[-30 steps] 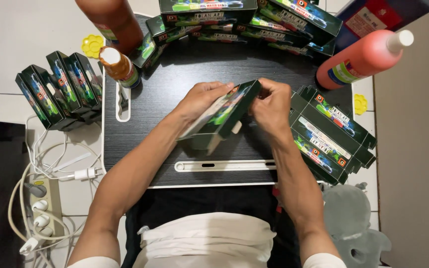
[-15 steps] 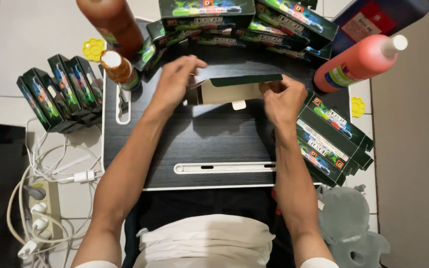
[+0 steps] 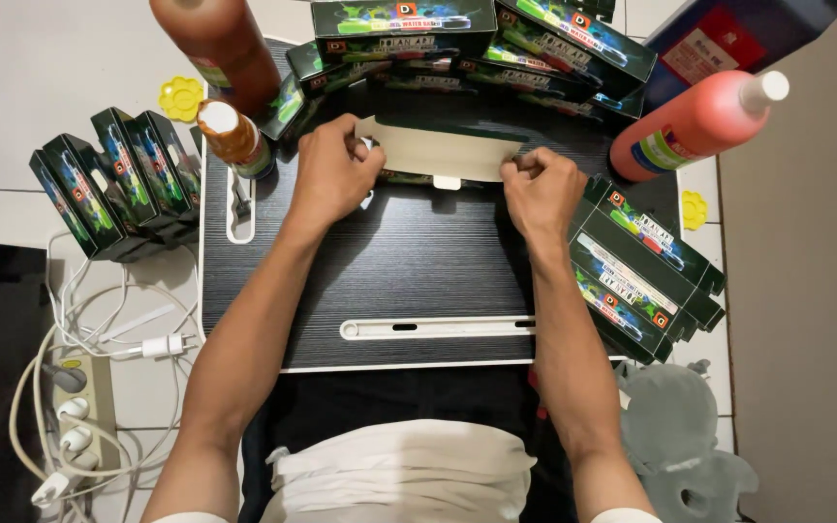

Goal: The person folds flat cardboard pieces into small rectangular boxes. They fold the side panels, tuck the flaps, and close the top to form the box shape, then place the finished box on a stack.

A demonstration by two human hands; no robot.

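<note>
The flattened carton (image 3: 438, 153) lies across the far part of the black lap desk (image 3: 389, 281), plain cardboard inner face up, with a small tab protruding at its near edge. The left hand (image 3: 331, 174) pinches the carton's left end, fingers closed on the cardboard; the right hand (image 3: 542, 186) pinches the right end in the same way. Both hands rest on the desk surface.

Directly beyond the carton, touching or nearly touching its far edge, is a row of finished green-and-black boxes (image 3: 477, 44). A second stack of boxes (image 3: 646, 271) sits just right of the right hand, at the desk's right edge. Left of the left hand stands a small brown bottle with a white cap (image 3: 234, 136); a large red-orange bottle (image 3: 695, 121) lies tilted at the desk's far right corner.

Risks, as judged:
- Uneven pull from either end may crease or tear the panel.
- Pushing the carton away may shove the far row of boxes.
- A sideways left-hand movement may tip the small bottle.
</note>
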